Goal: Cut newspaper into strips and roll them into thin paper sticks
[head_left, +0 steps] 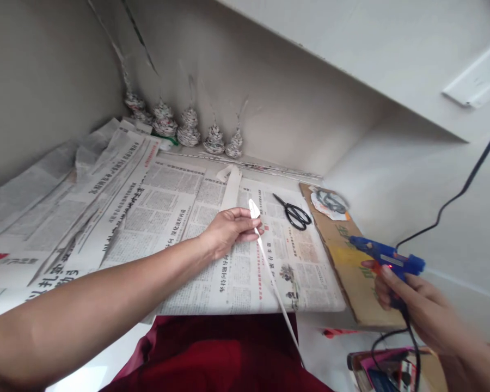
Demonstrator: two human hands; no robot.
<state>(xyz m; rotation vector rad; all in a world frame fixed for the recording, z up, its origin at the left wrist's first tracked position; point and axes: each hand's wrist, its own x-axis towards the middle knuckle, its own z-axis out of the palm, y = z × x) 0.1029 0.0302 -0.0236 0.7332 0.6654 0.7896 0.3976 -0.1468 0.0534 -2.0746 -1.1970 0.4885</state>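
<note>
My left hand [237, 226] pinches a long, thin white paper strip [274, 283] near its upper end, above the newspaper-covered table. A wider folded tip of the strip sticks up past my fingers, and its long tail hangs over the table's front edge. My right hand [404, 288] is wrapped round the handle of a blue glue gun [387, 255], off to the right over the cardboard's edge. The glue gun's nozzle points left, and a small red light glows on it. Black-handled scissors [296, 213] lie between my hands on the newspaper.
Several gourd-shaped woven paper pieces [188, 128] stand along the back wall. Newspaper sheets [118, 179] are layered at left. Cardboard [338, 261] bears a grey coil [330, 201]. A black cord [445, 207] runs up the right wall. Below sits a box of items [433, 365].
</note>
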